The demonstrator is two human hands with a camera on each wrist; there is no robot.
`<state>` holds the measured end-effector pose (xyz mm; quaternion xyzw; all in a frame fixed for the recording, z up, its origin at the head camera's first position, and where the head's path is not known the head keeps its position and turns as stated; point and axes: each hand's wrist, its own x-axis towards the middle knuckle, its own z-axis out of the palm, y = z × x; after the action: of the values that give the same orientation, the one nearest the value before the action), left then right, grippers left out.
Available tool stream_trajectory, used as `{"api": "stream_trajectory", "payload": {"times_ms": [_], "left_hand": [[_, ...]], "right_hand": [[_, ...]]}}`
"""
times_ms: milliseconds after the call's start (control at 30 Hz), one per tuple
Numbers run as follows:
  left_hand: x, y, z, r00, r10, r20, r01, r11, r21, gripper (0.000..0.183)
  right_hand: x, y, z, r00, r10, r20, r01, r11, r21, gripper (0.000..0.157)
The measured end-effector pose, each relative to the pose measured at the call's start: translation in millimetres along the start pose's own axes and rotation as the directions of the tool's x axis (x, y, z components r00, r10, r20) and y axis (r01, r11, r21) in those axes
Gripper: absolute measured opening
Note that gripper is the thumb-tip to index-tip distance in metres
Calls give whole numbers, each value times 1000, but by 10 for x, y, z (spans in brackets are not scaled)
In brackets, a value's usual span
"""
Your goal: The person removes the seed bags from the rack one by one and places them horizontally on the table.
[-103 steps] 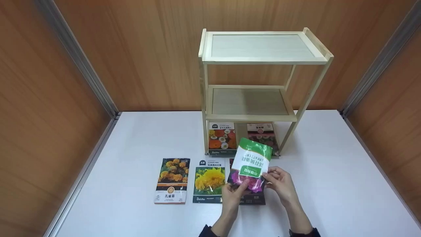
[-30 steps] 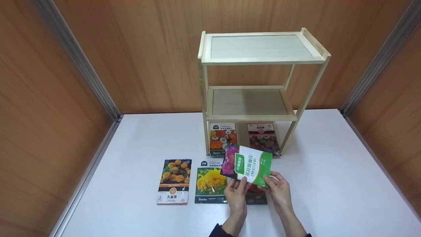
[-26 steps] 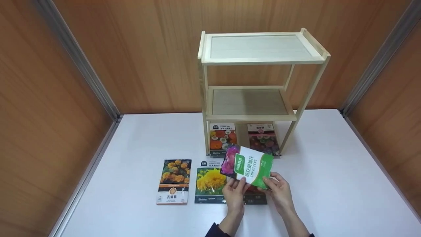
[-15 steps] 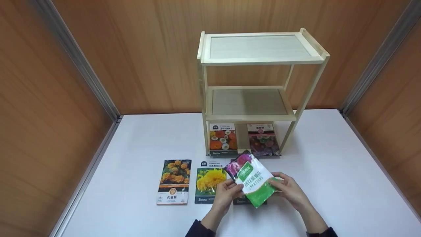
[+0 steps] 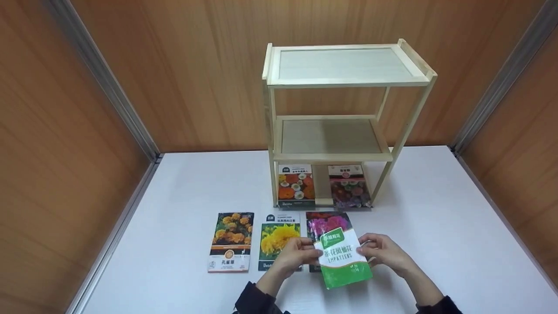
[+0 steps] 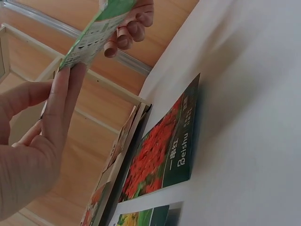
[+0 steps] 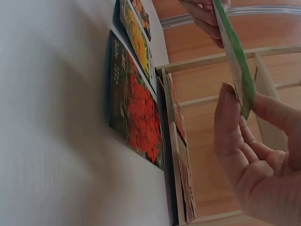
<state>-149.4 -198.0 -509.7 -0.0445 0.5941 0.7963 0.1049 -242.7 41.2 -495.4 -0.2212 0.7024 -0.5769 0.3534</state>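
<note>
Green, white and magenta, the held packet [image 5: 342,257] was raised clear of the table [image 5: 174,192], its green end on the near side. The left hand [image 5: 296,255] pinched one long edge in a narrow grip; the right hand [image 5: 383,253] pinched the opposite edge in the same manner. Below the grip lay a red-flowered packet [image 6: 157,146] (partly covered in the head view, plain in both wrist views). Left of the grip, in sequence, lay a yellow-flowered packet [image 5: 279,240] and, farther out, an orange-flowered packet [image 5: 231,242]. Beyond the grip stood a three-tier wooden rack [image 5: 333,156]; its lowest tier [image 5: 323,183] bore a white-and-orange-flowered packet [image 5: 296,185] on the left and a dark-flowered packet [image 5: 349,188] on the right.
</note>
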Motion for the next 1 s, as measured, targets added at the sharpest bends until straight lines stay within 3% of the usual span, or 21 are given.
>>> {"api": "stream_trajectory", "payload": {"times_ms": [67,167,300,400,600,667,833,933,1000], "left_hand": [[15,-6,8,1000,12,-14,-12,1000,-7,28],[50,-42,33,995,44,-93,-44,999,-3,25],[90,-120,84,973,102,-209,-96,995,35,22],[94,-166,143,959,143,-245,-130,989,71,21],[22,-122,361,920,226,-321,-184,970,157,13],[57,-184,402,908,249,-338,-194,963,189,12],[232,-442,457,889,268,-370,-155,939,307,8],[308,-516,523,877,285,-387,-127,914,385,7],[357,-552,573,875,285,-391,-127,915,383,6]], "right_hand": [[4,12,14,999,-17,-30,17,1000,11,27],[12,33,41,995,-37,-96,39,999,24,27],[15,64,78,973,-43,-228,47,999,15,28],[20,97,102,938,-22,-347,26,1000,8,28],[26,189,120,837,45,-546,-27,999,42,25],[19,232,114,806,59,-588,-46,998,37,25],[-24,375,46,759,71,-647,-126,991,-40,24],[-47,452,-14,738,51,-672,-163,981,-105,22],[-50,496,-57,724,31,-689,-180,973,-145,21]]}}
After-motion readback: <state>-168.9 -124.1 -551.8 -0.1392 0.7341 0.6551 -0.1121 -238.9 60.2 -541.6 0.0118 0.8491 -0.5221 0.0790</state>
